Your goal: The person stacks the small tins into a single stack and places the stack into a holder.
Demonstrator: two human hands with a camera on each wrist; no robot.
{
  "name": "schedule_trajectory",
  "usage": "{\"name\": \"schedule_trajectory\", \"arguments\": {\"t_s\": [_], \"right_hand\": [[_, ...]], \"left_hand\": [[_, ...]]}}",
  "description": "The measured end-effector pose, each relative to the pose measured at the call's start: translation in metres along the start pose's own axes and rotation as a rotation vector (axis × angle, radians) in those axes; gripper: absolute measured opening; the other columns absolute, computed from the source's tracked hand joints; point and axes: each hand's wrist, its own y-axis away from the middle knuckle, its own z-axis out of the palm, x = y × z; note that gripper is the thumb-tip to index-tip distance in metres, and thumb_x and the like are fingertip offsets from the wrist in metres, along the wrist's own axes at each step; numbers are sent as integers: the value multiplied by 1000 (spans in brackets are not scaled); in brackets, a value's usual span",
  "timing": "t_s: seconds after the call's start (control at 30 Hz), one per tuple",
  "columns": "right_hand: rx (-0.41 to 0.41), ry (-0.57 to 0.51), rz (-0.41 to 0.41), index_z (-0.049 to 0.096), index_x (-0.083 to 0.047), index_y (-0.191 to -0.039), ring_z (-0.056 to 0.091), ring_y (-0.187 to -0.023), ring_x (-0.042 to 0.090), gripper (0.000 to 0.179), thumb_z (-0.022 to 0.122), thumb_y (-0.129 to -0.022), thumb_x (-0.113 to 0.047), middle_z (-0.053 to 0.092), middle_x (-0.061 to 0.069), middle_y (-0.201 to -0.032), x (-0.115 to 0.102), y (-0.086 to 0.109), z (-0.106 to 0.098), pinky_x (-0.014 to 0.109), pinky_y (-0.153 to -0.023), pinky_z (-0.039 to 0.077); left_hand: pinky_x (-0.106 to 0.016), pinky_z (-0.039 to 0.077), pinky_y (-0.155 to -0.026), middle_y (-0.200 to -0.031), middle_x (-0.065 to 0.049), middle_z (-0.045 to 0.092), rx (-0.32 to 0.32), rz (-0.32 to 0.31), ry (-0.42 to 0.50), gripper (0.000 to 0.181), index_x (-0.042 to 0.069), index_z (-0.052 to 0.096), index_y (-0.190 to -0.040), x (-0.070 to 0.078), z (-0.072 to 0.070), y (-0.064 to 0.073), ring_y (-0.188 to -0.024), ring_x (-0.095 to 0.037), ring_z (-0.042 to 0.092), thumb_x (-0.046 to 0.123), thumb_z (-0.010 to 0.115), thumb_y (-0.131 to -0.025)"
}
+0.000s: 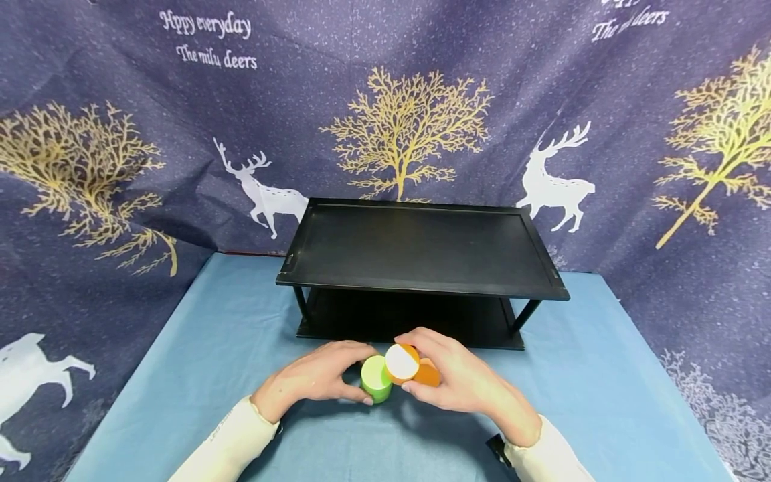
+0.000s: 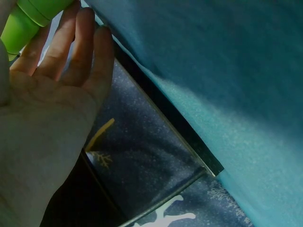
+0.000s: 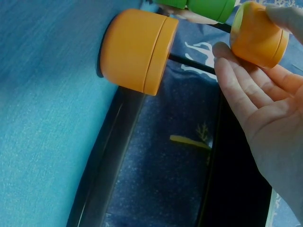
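Note:
My left hand point(image 1: 328, 371) holds a round green jar point(image 1: 376, 380) between thumb and fingers, the thumb in front and the fingers behind. In the left wrist view, a seam runs round the green jar point(image 2: 21, 28). My right hand point(image 1: 454, 371) pinches a small round orange container point(image 3: 259, 35) between thumb and fingertips, raised and close beside the green jar. Its pale end point(image 1: 401, 363) faces up in the head view. Below the right hand, a second orange jar point(image 3: 137, 49) with a seam near its top stands on the table, partly hidden in the head view.
A black two-tier rack point(image 1: 415, 251) stands just beyond both hands, its lower shelf point(image 1: 409, 321) close to the table. Blue cloth point(image 1: 199, 375) covers the table. A dark patterned curtain point(image 1: 289, 100) hangs behind and at the sides.

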Motion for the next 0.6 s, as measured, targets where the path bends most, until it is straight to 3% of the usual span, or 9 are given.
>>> {"name": "schedule_trajectory", "arguments": {"t_s": [0.33,0.6], "right_hand": [[-10,-26,-11,58,-18,-142,64,-107,8,55,83,-94,-30,64,-8,-131,-1,-4,3,35,-94,61],[10,18,-63,59,-15,-141,63,-107,8,56,84,-93,-29,64,-6,-129,-3,-9,6,31,-94,59]], "left_hand": [[-34,53,-103,-123,24,65,-6,-4,18,58,37,64,-134,-1,0,1,-108,-2,60,48,90,-84],[-33,53,-102,-121,23,65,-5,2,17,58,37,64,-134,-1,0,0,-106,-3,59,50,89,-84]]}}
